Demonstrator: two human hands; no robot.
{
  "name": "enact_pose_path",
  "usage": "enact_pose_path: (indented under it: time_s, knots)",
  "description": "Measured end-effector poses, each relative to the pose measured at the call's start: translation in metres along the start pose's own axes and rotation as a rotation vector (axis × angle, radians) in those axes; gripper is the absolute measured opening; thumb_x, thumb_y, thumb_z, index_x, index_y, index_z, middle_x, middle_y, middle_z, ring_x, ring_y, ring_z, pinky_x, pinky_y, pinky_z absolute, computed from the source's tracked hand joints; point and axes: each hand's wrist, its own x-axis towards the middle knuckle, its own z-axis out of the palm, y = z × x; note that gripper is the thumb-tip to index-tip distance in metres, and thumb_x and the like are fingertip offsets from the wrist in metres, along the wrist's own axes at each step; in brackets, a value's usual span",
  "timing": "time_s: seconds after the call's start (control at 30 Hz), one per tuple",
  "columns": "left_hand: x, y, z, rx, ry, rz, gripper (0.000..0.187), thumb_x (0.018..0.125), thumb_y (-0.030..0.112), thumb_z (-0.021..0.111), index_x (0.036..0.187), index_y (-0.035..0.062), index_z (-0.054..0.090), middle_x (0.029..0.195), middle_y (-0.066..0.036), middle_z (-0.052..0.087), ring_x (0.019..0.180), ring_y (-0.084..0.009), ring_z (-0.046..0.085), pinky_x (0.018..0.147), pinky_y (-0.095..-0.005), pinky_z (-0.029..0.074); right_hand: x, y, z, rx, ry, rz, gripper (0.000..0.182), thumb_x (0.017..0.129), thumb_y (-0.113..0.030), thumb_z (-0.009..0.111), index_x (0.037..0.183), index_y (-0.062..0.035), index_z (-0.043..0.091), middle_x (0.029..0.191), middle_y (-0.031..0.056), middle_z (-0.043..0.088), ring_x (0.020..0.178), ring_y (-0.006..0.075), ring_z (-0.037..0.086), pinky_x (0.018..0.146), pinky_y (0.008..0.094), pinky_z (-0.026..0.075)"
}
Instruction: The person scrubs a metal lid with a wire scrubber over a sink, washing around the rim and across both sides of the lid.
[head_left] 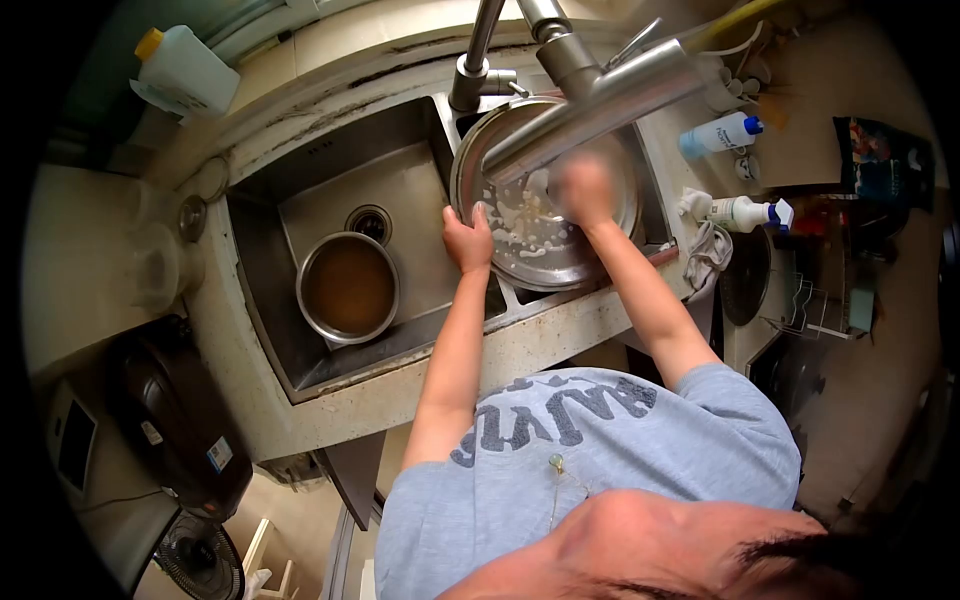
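A large round steel pan [545,255] streaked with white soap foam leans over the right part of the sink. My left hand [467,240] grips its left rim. My right hand [583,190] is blurred and pressed against the pan's inner surface; whether it holds a sponge I cannot tell. The steel faucet [590,95] reaches over the pan from above.
A steel bowl of brown water [348,287] sits in the left sink basin [400,180] below the drain [368,222]. Two spray bottles [740,212] stand right of the sink, a white jug [185,70] at the back left, a dark appliance [175,415] and a fan [200,560] at the lower left.
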Motion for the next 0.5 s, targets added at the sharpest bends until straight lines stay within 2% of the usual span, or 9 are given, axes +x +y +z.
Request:
enact_pose_path:
  time_s: [0.1, 0.17, 0.23, 0.27, 0.3, 0.37, 0.5]
  knots:
    - [0.0, -0.005, 0.007, -0.044, 0.106, 0.086, 0.037, 0.073, 0.027, 0.067, 0.084, -0.0023, 0.048, 0.073, -0.025, 0.057, 0.071, -0.0444, 0.054, 0.058, -0.0461, 0.042, -0.029, -0.001, -0.016, 0.065, -0.088, -0.009, 0.005, 0.071, -0.011, 0.063, 0.068, -0.0073, 0.061, 0.085, 0.0029, 0.056, 0.084, 0.0257, 0.052, 0.07, 0.0364, 0.045]
    - [0.0, -0.005, 0.008, -0.027, 0.107, 0.084, 0.037, 0.073, 0.027, 0.067, 0.084, -0.0024, 0.048, 0.073, -0.025, 0.057, 0.071, -0.0444, 0.054, 0.059, -0.0461, 0.042, -0.033, -0.007, -0.028, 0.05, -0.153, 0.007, 0.003, 0.072, -0.01, 0.062, 0.07, -0.0075, 0.061, 0.086, 0.004, 0.057, 0.085, 0.0268, 0.052, 0.07, 0.0375, 0.045]
    - [-0.001, -0.007, 0.007, 0.003, 0.108, 0.08, 0.037, 0.073, 0.028, 0.068, 0.084, -0.0025, 0.048, 0.073, -0.025, 0.057, 0.071, -0.0444, 0.054, 0.059, -0.0461, 0.042, -0.022, -0.015, -0.036, 0.08, -0.029, -0.015, 0.004, 0.072, -0.009, 0.062, 0.076, -0.0086, 0.062, 0.084, 0.0047, 0.057, 0.085, 0.0277, 0.052, 0.07, 0.0378, 0.045]
    - [-0.001, -0.006, 0.006, 0.007, 0.072, 0.035, 0.037, 0.073, 0.028, 0.067, 0.084, -0.0024, 0.048, 0.073, -0.025, 0.057, 0.071, -0.0443, 0.054, 0.059, -0.0458, 0.042, -0.008, -0.016, -0.035, 0.113, 0.044, -0.045, 0.01, 0.074, -0.008, 0.06, 0.083, -0.009, 0.058, 0.08, 0.0078, 0.057, 0.083, 0.0294, 0.052, 0.069, 0.0392, 0.045]
    - [-0.001, -0.006, 0.005, 0.011, 0.036, -0.006, 0.037, 0.073, 0.028, 0.067, 0.084, -0.0023, 0.049, 0.073, -0.025, 0.057, 0.07, -0.0443, 0.054, 0.059, -0.0455, 0.042, -0.004, -0.014, -0.033, 0.118, 0.041, -0.043, 0.01, 0.074, -0.008, 0.06, 0.083, -0.009, 0.058, 0.08, 0.0078, 0.057, 0.083, 0.0294, 0.052, 0.069, 0.0392, 0.045]
    - [-0.001, -0.006, 0.005, 0.004, 0.038, 0.005, 0.037, 0.073, 0.028, 0.067, 0.083, -0.0021, 0.049, 0.073, -0.025, 0.057, 0.07, -0.0441, 0.054, 0.059, -0.0453, 0.043, 0.002, -0.013, -0.031, 0.136, -0.017, 0.094, 0.013, 0.075, -0.007, 0.059, 0.087, -0.0091, 0.054, 0.076, 0.0099, 0.056, 0.079, 0.0306, 0.053, 0.068, 0.0411, 0.044]
    - [0.0, -0.004, 0.005, -0.038, 0.046, 0.023, 0.035, 0.073, 0.027, 0.067, 0.082, -0.0018, 0.048, 0.073, -0.024, 0.058, 0.068, -0.0436, 0.055, 0.058, -0.045, 0.043, -0.026, -0.011, -0.029, 0.163, 0.042, 0.089, 0.013, 0.076, -0.008, 0.06, 0.085, -0.0096, 0.051, 0.076, 0.0121, 0.054, 0.075, 0.032, 0.054, 0.065, 0.0424, 0.044]
